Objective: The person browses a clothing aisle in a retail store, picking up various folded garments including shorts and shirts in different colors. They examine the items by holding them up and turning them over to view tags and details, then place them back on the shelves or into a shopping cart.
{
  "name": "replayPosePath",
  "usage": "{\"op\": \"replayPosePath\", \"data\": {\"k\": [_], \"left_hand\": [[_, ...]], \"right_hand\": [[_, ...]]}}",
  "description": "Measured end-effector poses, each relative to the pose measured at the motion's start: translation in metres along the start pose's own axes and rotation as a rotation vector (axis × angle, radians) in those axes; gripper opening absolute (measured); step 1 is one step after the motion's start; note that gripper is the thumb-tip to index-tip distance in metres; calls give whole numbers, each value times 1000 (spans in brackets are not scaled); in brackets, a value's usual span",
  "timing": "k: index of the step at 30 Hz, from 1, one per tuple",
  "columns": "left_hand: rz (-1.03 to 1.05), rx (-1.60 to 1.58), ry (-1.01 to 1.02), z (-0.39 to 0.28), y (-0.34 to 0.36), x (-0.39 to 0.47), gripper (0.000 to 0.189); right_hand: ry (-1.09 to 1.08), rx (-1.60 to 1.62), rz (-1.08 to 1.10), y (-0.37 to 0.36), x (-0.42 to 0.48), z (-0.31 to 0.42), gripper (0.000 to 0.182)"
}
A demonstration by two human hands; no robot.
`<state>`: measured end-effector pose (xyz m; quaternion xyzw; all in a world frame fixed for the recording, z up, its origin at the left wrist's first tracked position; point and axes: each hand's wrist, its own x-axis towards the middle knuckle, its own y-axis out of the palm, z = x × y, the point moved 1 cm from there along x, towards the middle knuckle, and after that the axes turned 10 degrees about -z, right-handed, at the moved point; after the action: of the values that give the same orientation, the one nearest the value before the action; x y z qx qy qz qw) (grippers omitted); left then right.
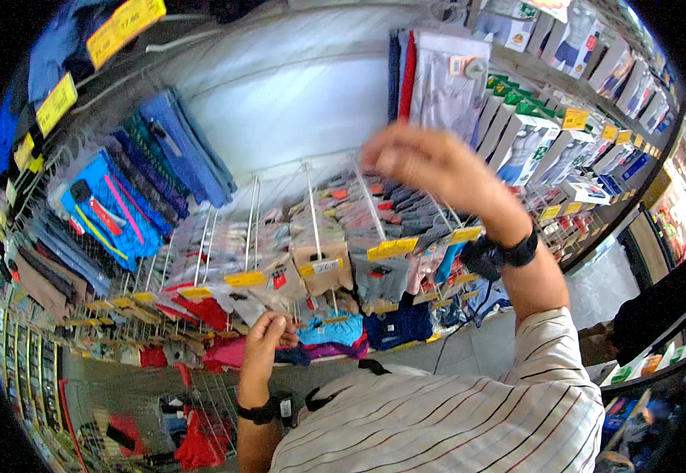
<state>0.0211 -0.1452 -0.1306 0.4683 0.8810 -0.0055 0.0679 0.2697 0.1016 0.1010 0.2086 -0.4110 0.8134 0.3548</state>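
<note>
My right hand (423, 162) is raised, blurred by motion, in front of the display hooks; its fingers are bent and no item shows in them. Beneath it, metal hooks (369, 204) carry several packs of folded garments in clear plastic. My left hand (269, 331) is lower, its fingers curled, beside the front of the rack near a red pack (207, 310). Whether it touches a pack is unclear. Between the hands hang a beige pack (323, 281) and a grey pack (378, 275), with yellow price tags (391, 248) at the hook ends.
Blue packaged garments (112, 210) hang at the left. Boxed underwear (523, 145) lines shelves at the right. Beside it hangs a pale patterned pack (446, 83). A wire shopping cart with a red handle (183, 381) stands lower left. A black cable (452, 334) hangs below my right arm.
</note>
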Motion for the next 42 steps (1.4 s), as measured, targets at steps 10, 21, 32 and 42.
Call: {"op": "replayPosePath", "data": {"k": [10,21,32,42], "left_hand": [[-295,48,-41,18,-116,-58,25],[-1017,60,-41,61,-342,-201,31],[-993,393,-305,168,-500,-233,28],[-42,1220,26,276,-502,-143,23]], "right_hand": [[233,676,767,240,-72,23,30],[751,804,789,409,-101,41,33],[827,721,943,476,-97,66,32],[911,664,862,489,-105,59,32]]}}
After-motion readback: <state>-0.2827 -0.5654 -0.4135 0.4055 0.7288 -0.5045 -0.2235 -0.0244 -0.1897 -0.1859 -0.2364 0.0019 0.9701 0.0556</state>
